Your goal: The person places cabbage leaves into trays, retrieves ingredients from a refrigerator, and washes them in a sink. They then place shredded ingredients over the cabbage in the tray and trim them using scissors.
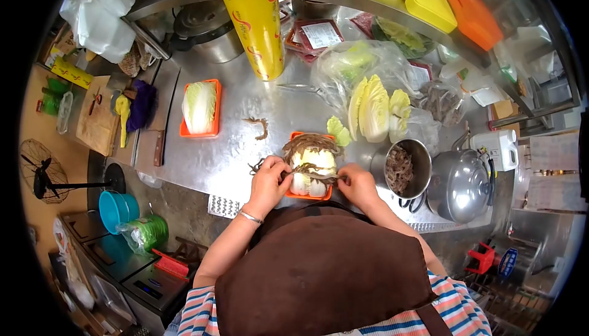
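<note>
An orange tray (316,197) at the table's front edge holds pale napa cabbage (304,184), with wrinkled brown strips (316,143) laid over its far part. My left hand (269,179), at the tray's left side, is closed in a pinch on a brown strip (307,169) that stretches across the cabbage. At the right side my right hand (358,184) pinches the strip's other end. One loose brown strip (262,129) lies on the steel farther left. To the right, a tilted metal pot (400,173) contains more of these strips.
Another orange tray (216,112) with cabbage stands at left. Behind are cut cabbage (373,109), a plastic bag (331,69), tongs (297,86) and a tall yellow film roll (254,23). A lidded pot (457,183) stands at right, a knife (159,147) at left.
</note>
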Motion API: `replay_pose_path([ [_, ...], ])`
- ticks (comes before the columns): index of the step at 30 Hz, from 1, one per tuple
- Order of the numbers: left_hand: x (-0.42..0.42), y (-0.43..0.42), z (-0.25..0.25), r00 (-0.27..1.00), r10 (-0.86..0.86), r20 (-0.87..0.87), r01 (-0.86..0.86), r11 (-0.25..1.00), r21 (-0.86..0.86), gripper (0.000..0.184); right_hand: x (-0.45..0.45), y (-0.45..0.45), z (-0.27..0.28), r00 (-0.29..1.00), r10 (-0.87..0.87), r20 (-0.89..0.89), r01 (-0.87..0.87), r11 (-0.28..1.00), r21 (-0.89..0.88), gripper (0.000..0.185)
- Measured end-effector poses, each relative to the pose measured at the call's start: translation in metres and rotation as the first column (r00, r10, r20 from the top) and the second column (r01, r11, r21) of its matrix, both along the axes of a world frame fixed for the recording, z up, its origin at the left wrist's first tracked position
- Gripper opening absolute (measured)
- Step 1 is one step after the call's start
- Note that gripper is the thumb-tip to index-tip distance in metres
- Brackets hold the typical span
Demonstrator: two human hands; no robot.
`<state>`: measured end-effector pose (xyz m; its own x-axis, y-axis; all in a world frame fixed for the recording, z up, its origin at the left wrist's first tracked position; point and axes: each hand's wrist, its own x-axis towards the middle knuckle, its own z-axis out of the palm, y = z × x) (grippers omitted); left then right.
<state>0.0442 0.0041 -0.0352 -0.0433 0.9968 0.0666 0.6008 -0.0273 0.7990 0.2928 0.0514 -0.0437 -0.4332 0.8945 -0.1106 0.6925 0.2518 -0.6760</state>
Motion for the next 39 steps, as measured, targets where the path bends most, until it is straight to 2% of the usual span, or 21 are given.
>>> replay_pose_path([
  [1,-0.003,-0.002,0.002,1.0,-0.002,-0.003,0.002,1.0,-0.001,0.015,0.001,-0.002,0.01,0.995,-0.064,-0.071,0.061,0.997,-0.047,0.018],
  [2,-0.006,-0.004,0.007,0.997,0.029,0.07,-0.027,0.999,-0.026,0.014,0.003,-0.003,0.02,0.981,-0.134,-0.138,0.121,0.988,-0.097,0.018],
  [4,-0.012,-0.008,0.017,0.96,0.078,0.268,-0.061,0.996,-0.071,0.013,0.006,-0.005,0.04,0.976,-0.123,-0.178,0.118,0.992,-0.039,0.016],
  [6,-0.021,-0.011,0.037,0.971,0.001,0.238,0.001,1.0,-0.01,0.012,0.006,-0.008,0.063,0.969,-0.076,-0.237,0.046,0.99,-0.13,0.013],
  [7,-0.027,-0.012,0.047,0.972,-0.003,0.237,0.006,1.0,-0.009,0.012,0.006,-0.007,0.079,0.98,-0.031,-0.198,-0.005,0.984,-0.18,0.011],
  [8,-0.033,-0.011,0.055,0.982,-0.089,0.169,0.09,0.996,0.001,0.012,0.005,-0.005,0.079,0.979,-0.035,-0.199,-0.001,0.984,-0.18,0.011],
  [9,-0.036,-0.01,0.059,0.979,-0.175,0.1,0.175,0.984,0.006,0.012,0.005,-0.003,0.076,0.97,-0.053,-0.239,0.003,0.978,-0.207,0.011],
  [10,-0.036,-0.006,0.058,0.979,-0.18,0.099,0.18,0.984,0.008,0.012,0.004,-0.001,0.073,0.958,-0.072,-0.278,0.005,0.972,-0.234,0.011],
  [12,-0.033,0.007,0.048,0.994,-0.089,0.07,0.088,0.996,0.011,0.01,0.0,0.01,0.056,0.948,-0.146,-0.282,0.079,0.969,-0.234,0.011],
  [16,-0.022,0.031,0.015,0.985,0.062,0.159,-0.061,0.998,-0.01,0.01,-0.011,0.028,0.032,0.885,-0.342,-0.315,0.271,0.93,-0.247,0.012],
  [19,-0.022,0.037,-0.003,0.983,0.107,0.146,-0.103,0.994,-0.035,0.01,-0.016,0.032,0.013,0.845,-0.393,-0.362,0.302,0.911,-0.282,0.013],
  [21,-0.022,0.037,-0.002,0.981,0.135,0.137,-0.13,0.991,-0.041,0.01,-0.015,0.033,-0.006,0.863,-0.376,-0.336,0.294,0.917,-0.271,0.013],
  [23,-0.022,0.036,0.001,0.991,0.128,0.03,-0.123,0.984,-0.131,0.009,-0.017,0.032,-0.007,0.881,-0.356,-0.311,0.282,0.924,-0.259,0.014],
  [24,-0.023,0.037,-0.003,0.991,0.127,0.029,-0.122,0.984,-0.131,0.009,-0.019,0.03,-0.007,0.874,-0.381,-0.303,0.309,0.915,-0.26,0.012],
  [26,-0.023,0.039,-0.012,0.995,0.076,-0.064,-0.074,0.997,0.033,0.008,-0.024,0.027,-0.011,0.865,-0.407,-0.293,0.337,0.905,-0.261,0.011],
  [27,-0.023,0.039,-0.016,0.995,0.074,-0.063,-0.073,0.997,0.031,0.008,-0.026,0.026,-0.02,0.817,-0.438,-0.374,0.349,0.893,-0.283,0.011],
  [28,-0.022,0.04,-0.017,0.994,0.105,0.013,-0.104,0.994,-0.041,0.009,-0.027,0.025,-0.023,0.761,-0.466,-0.451,0.359,0.882,-0.306,0.011],
  [29,-0.02,0.041,-0.018,0.986,0.141,0.085,-0.131,0.985,-0.115,0.009,-0.027,0.025,-0.026,0.762,-0.466,-0.45,0.359,0.882,-0.306,0.011],
  [32,-0.019,0.041,-0.024,0.978,0.141,0.151,-0.127,0.987,-0.099,0.009,-0.026,0.024,-0.027,0.8,-0.436,-0.413,0.371,0.899,-0.232,0.009],
  [34,-0.019,0.04,-0.026,0.977,0.146,0.158,-0.124,0.982,-0.141,0.009,-0.025,0.024,-0.026,0.758,-0.477,-0.445,0.356,0.874,-0.33,0.008],
  [39,-0.016,0.036,-0.031,0.959,0.171,0.227,-0.131,0.975,-0.181,0.008,-0.029,0.028,-0.035,0.761,-0.498,-0.416,0.374,0.86,-0.347,0.008],
])
